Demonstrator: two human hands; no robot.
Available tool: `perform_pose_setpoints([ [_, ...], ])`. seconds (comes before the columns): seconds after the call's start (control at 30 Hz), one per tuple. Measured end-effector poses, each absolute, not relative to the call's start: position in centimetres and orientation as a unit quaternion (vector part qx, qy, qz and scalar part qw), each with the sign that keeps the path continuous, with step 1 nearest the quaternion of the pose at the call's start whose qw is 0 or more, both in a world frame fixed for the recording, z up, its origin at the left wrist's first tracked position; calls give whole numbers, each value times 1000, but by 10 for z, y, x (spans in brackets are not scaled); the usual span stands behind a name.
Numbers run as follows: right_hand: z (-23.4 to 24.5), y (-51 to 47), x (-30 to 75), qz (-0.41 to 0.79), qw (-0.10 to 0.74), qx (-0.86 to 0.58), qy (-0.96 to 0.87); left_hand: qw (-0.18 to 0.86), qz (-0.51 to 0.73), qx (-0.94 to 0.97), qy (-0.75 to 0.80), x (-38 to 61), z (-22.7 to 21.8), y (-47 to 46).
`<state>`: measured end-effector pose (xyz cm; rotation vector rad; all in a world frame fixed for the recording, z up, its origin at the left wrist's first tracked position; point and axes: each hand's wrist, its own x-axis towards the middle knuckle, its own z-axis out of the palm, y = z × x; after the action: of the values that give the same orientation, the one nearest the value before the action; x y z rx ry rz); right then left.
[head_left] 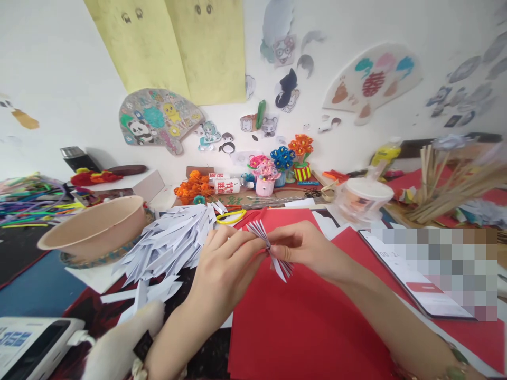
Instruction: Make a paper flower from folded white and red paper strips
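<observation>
Head cam: both hands are pinching the same bit of pleated paper (281,266) right at its waist, so it flares out at both ends like a little bow. Left hand (225,259) has its fingers closed on it from one side, right hand (309,247) grips from the other with the thumb up front. It's held up over the red sheets (304,327). Big messy pile of white strips (168,244) past the left hand, bowl (97,229) just beside that, phone (400,274) near the right forearm.

Two hands (225,261), two fans (158,119), one basin (99,224)
</observation>
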<state>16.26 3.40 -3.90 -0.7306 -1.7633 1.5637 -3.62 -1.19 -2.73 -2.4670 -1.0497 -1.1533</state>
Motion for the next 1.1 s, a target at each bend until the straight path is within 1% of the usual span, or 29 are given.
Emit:
perform_pose_setpoints([
  [0.17,-38,30,158,612,389,-292,-624,128,-426,-825,-349,-33,-30,-12],
  [0.43,-42,26,151,639,445,-290,-557,145,-445,-815,-341,-33,-38,-12],
  [0.73,-41,32,157,632,400,-292,-596,128,-444,-796,-391,-34,-31,-11],
  [0.93,-38,31,157,597,382,-307,-635,151,-439,-795,-391,-36,-33,-10],
  [1.1,-37,31,158,595,366,-302,-649,137,-434,-802,-387,-35,-33,-11],
])
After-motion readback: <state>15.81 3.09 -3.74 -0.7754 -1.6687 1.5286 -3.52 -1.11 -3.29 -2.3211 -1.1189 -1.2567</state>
